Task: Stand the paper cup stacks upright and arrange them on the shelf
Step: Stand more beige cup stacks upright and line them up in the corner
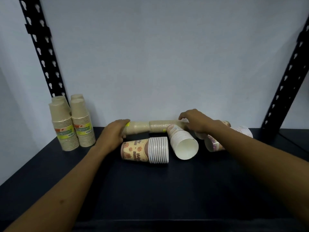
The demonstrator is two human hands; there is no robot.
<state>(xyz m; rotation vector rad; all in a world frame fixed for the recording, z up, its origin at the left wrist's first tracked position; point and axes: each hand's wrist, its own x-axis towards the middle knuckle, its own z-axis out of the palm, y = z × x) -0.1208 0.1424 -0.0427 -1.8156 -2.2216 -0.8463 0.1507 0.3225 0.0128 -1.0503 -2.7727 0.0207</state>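
While both arms reach in from the near edge, the left hand (113, 134) wraps round the left end of a long tan cup stack (142, 127) lying on its side along the back of the dark shelf (150, 190), fingers curled over the top, thumb under. The right hand (199, 122) sits on the right part of the same row w/ fingers bent down over it; whether they really clamp it I can't tell, since the palm hides the contact. That row looks like two tan stacks end to end (a seam shows approx. mid-length).

Just in front lies a printed orange-and-cream stack (144, 150) on its side, rims pointing right. Beside it, to the right, a white stack (183, 144) lies tilted, open mouth facing the camera. Under the right forearm lie more pale stacks (214, 145), also on their sides, partly hidden, so the count is unclear.

At the back left corner, four tan stacks (71, 124) stand on the shelf mouth-down, touching each other, two in front w/ green-yellow labels, two behind.

Black slotted posts (41, 52) rise at the left & right of the shelf against a pale wall (158, 56).
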